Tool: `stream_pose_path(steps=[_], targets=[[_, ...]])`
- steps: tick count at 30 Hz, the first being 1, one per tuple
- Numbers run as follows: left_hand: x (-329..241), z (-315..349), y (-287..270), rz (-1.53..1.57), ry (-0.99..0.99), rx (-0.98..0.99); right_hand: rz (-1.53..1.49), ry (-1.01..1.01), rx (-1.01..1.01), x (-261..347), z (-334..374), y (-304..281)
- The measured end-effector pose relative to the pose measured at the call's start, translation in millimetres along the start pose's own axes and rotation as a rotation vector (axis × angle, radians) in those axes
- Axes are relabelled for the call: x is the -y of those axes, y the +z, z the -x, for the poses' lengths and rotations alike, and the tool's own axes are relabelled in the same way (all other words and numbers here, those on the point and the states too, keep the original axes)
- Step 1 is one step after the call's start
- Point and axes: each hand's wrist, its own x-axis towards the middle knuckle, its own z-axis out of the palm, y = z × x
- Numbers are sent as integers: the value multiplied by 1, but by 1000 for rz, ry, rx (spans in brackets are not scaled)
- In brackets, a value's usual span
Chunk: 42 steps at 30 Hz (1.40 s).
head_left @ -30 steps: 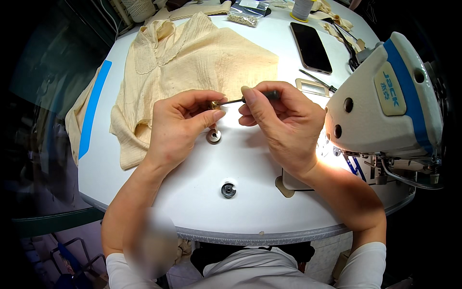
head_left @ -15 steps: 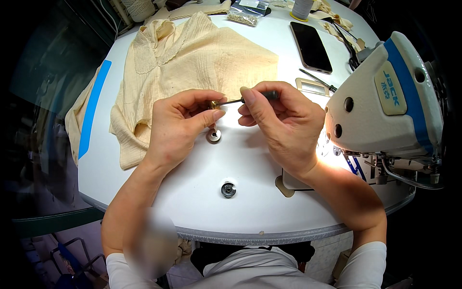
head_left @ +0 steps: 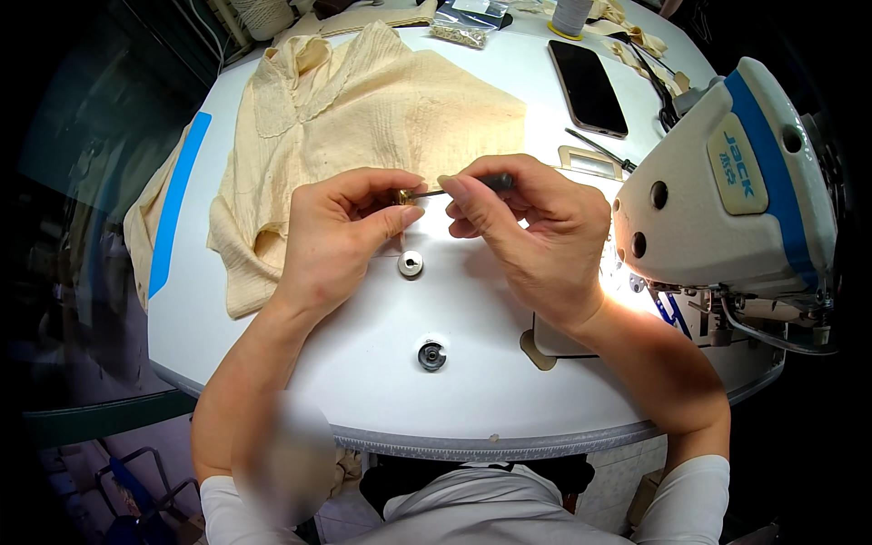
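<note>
Just above frame centre, the left hand (head_left: 329,225) pinches a small brassy part (head_left: 401,196) while the right hand (head_left: 538,222) grips a screwdriver (head_left: 498,183) in curled fingers, shaft pointing left to it.

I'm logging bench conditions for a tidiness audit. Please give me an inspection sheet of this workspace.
Surface: white table, ruler-like marks along its near edge.
Job's things: small brass-coloured part; dark-handled screwdriver, its tip toward that part; silver disc below the left hand, hanging or resting unclear; notched dark round piece on the table.
Clutter: cream garment, phone, slim dark tool, thread spool, clear bag.
Hands: left hand pinches the brass-coloured part; right hand holds the screwdriver.
Cables: pale cord at upper left, possibly a cable.
Surroundings: sewing machine on the right, brightly lit beneath; much of the background too dark to inspect.
</note>
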Motion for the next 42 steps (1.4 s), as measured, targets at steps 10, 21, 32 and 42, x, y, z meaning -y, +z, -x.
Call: stream_pose_path(steps=[10,21,32,42], targets=[[1,0,-2,-19,-7,2,-22,90,84,2,-1,-3],[0,0,-1,-22,-13,-1,155,-53,105,3,-4,-5],[-1,0,0,-52,-5,0,-39,73,4,2,-2,0],[-2,0,-1,-46,-7,11,-57,69,8,-2,-1,1]])
